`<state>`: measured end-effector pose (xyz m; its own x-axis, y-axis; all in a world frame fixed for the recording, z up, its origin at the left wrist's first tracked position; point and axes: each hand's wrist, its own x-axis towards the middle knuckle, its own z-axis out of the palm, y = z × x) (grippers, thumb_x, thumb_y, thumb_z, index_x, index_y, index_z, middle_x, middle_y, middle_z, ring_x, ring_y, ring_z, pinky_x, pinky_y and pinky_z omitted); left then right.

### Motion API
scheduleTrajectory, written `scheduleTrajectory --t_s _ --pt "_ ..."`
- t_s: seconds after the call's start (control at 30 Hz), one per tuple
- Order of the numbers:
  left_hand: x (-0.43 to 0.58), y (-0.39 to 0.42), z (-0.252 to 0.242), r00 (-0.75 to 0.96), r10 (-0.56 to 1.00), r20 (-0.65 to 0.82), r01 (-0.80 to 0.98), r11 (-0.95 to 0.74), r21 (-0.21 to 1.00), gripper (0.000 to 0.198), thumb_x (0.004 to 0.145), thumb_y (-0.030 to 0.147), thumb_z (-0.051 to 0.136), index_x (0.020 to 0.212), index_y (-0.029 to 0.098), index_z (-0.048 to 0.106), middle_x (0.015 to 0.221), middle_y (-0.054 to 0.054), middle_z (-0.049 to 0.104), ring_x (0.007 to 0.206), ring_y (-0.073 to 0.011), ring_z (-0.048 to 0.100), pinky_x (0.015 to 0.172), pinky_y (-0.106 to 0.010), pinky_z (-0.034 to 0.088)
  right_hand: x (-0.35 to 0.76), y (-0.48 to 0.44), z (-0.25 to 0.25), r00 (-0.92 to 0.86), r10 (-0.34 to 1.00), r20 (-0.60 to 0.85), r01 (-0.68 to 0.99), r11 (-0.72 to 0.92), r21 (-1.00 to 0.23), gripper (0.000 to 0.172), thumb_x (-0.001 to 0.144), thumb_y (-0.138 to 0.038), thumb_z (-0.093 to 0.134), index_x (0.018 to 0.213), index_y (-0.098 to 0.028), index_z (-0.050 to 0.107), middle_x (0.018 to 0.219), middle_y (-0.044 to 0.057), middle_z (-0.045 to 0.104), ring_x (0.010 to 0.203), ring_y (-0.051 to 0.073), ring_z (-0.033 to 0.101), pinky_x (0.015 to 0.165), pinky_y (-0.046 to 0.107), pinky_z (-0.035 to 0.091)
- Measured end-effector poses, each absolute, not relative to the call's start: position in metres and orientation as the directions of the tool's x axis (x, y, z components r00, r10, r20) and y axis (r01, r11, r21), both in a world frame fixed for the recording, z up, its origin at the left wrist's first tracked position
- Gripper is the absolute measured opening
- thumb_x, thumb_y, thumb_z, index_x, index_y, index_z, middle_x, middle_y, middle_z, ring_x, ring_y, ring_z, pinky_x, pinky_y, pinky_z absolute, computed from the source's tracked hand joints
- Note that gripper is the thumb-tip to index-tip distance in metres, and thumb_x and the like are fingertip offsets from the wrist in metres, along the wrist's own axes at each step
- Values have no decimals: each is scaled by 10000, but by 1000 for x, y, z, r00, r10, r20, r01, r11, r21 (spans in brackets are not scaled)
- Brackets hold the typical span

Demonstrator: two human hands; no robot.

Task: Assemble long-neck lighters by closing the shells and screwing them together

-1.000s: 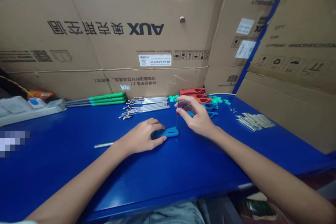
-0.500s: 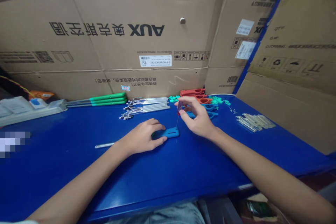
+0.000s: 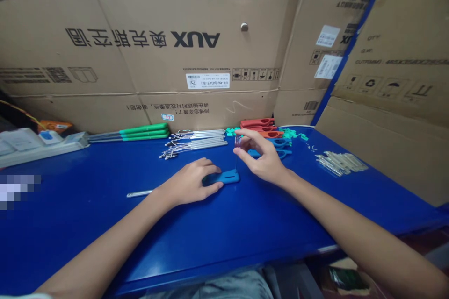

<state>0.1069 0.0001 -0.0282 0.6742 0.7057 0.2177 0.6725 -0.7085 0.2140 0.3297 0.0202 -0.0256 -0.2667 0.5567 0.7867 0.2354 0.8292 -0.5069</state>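
Observation:
My left hand (image 3: 192, 181) is closed around a blue plastic handle (image 3: 228, 177) with a dark slot, holding it down on the table. A silver metal rod (image 3: 139, 194) pokes out beyond my left wrist; whether it joins the handle is hidden. In the fingertips of my right hand (image 3: 262, 158) is a small screwdriver (image 3: 238, 141) with a see-through handle. It stands upright, its thin shaft meeting the handle's right end.
Behind are green-handled tools (image 3: 145, 132), silver rods with wires (image 3: 206, 139), red and blue handles (image 3: 257, 122) and small turquoise pieces (image 3: 289, 133). Clear plastic pieces (image 3: 342, 163) lie right, a power strip (image 3: 45, 147) left. Cardboard (image 3: 147, 4) walls the blue table (image 3: 168, 252).
The fingers of my right hand have shifted slightly on the screwdriver handle, and its red part is less visible. My left hand and the blue handle have stayed in place.

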Motion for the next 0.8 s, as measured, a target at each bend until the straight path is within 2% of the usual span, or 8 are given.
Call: scheduleTrajectory --t_s 0.13,0.3,0.5,0.8 --pt "107 0 -28 674 706 218 673 -708 214 329 902 401 541 1117 179 654 1007 -85 644 949 -232 620 843 -340 494 330 18 -24 -289 550 783 264 833 -487 365 882 -191 581 1236 -275 558 942 29 627 767 154 627 703 341 575" --pt "108 0 -28 672 707 222 673 -707 218 328 902 400 545 1115 177 655 1012 -83 647 941 -229 621 843 -340 492 330 17 -20 -335 553 763 223 833 -507 397 897 -153 519 1278 -263 532 1103 60 640 897 176 648 754 353 582" --pt "108 -1 -28 666 713 220 677 -701 224 330 904 402 545 1113 171 655 1005 -82 640 932 -224 618 834 -336 493 332 20 -20 -318 563 763 185 826 -532 383 868 -150 571 1237 -248 555 985 45 650 865 175 646 778 354 571" --pt "107 0 -29 669 711 218 676 -703 221 331 901 398 547 1112 169 658 1000 -86 643 931 -227 618 837 -348 497 331 23 -24 -293 577 762 167 816 -553 362 837 -172 644 1176 -266 561 911 12 604 751 145 589 720 334 541"
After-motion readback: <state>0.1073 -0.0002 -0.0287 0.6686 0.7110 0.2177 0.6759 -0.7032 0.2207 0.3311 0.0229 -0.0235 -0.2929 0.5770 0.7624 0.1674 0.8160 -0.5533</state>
